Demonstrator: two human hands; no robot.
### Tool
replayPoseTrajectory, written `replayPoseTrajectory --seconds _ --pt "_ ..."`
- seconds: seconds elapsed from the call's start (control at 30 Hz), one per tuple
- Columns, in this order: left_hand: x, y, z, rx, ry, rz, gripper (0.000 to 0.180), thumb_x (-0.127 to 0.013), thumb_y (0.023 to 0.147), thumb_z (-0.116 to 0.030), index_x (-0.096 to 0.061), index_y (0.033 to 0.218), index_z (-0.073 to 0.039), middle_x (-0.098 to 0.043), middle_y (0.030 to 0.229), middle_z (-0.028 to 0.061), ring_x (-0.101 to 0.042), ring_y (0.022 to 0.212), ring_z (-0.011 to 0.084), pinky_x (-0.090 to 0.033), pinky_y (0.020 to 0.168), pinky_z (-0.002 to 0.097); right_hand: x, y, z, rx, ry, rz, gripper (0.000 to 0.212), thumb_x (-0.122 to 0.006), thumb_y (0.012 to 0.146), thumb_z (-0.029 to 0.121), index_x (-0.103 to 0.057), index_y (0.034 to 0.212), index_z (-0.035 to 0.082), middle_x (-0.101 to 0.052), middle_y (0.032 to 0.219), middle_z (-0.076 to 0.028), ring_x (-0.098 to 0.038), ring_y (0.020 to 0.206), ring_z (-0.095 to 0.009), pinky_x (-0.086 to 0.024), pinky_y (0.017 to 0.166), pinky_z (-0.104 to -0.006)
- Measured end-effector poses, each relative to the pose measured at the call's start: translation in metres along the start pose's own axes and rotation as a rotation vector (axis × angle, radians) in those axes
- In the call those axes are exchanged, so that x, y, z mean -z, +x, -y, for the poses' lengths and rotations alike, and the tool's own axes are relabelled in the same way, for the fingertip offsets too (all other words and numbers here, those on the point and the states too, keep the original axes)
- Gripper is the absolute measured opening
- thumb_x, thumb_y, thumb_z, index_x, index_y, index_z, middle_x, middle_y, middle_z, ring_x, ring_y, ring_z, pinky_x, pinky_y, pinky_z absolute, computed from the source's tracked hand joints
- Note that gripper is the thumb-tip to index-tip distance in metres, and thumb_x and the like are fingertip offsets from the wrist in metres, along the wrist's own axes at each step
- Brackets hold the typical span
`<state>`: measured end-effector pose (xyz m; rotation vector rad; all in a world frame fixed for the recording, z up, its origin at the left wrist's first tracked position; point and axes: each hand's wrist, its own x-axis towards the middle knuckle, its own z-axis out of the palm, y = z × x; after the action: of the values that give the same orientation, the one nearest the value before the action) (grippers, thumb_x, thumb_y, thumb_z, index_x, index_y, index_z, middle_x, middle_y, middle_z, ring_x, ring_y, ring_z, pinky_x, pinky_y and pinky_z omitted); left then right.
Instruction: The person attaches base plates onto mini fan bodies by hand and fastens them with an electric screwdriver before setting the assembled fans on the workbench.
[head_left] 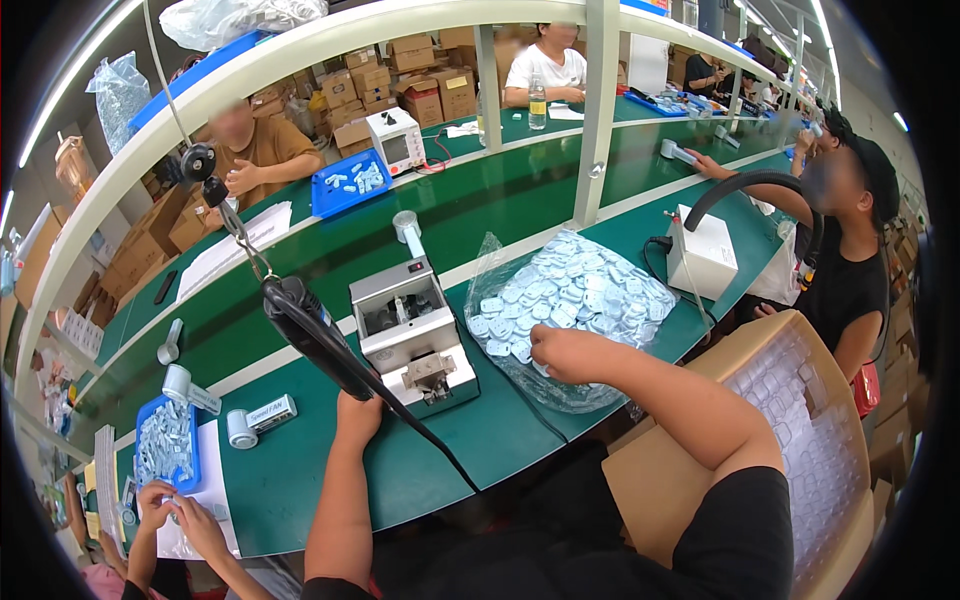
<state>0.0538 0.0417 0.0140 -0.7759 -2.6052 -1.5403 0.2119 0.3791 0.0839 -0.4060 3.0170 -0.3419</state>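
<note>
My right hand is at the near edge of a heap of small light blue plastic parts lying on a clear plastic bag. Its fingers are curled together against the parts; what they pinch, if anything, is hidden. A metal tabletop machine with a boxy housing stands left of the heap. Beside its front left corner is my left hand, its fingers mostly covered by a hanging black electric screwdriver and its cord.
Handheld fans lie left on the green bench, near a blue tray of small parts and a co-worker's hands. A white box with a black hose stands right. An open carton sits at my right.
</note>
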Motion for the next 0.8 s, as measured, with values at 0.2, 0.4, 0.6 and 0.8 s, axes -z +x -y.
replayPoseTrajectory --seconds 0.2,0.4,0.6,0.8 --pt "-0.005 0.002 0.010 0.039 -0.056 -0.067 0.016 -0.060 0.079 -0.004 -0.059 0.094 0.001 -0.061 0.080 0.0075 -0.059 0.073 0.0170 -0.048 0.067 0.0315 0.001 0.000 0.003 0.018 0.034 -0.003 0.015 -0.062 0.078 0.011 -0.061 0.089 0.001 -0.054 0.101 -0.016 -0.060 0.090 -0.034 -0.049 0.077 -0.0430" --pt "-0.003 0.002 0.002 0.116 0.007 -0.015 0.014 -0.061 0.080 -0.005 -0.060 0.093 0.001 -0.062 0.083 0.0085 -0.059 0.079 0.0169 -0.048 0.070 0.0315 0.003 -0.002 0.008 0.043 0.052 -0.009 0.019 -0.066 0.080 0.018 -0.061 0.089 0.003 -0.056 0.096 -0.014 -0.060 0.090 -0.034 -0.049 0.075 -0.0429" --pt "-0.004 0.000 -0.005 -0.036 0.093 -0.066 0.011 -0.061 0.080 -0.004 -0.060 0.089 0.001 -0.060 0.076 0.0109 -0.058 0.068 0.0220 -0.047 0.062 0.0339 0.001 -0.002 0.006 0.031 0.068 0.022 0.019 -0.068 0.078 0.017 -0.061 0.088 0.003 -0.056 0.096 -0.014 -0.059 0.090 -0.034 -0.049 0.075 -0.0428" --pt "-0.003 0.004 0.006 0.022 -0.043 -0.004 0.009 -0.060 0.080 -0.001 -0.060 0.088 0.001 -0.058 0.077 0.0108 -0.057 0.066 0.0206 -0.045 0.060 0.0326 -0.001 -0.002 0.006 0.016 0.058 0.034 0.019 -0.069 0.076 0.015 -0.062 0.090 0.003 -0.055 0.097 -0.015 -0.059 0.091 -0.034 -0.048 0.076 -0.0433"
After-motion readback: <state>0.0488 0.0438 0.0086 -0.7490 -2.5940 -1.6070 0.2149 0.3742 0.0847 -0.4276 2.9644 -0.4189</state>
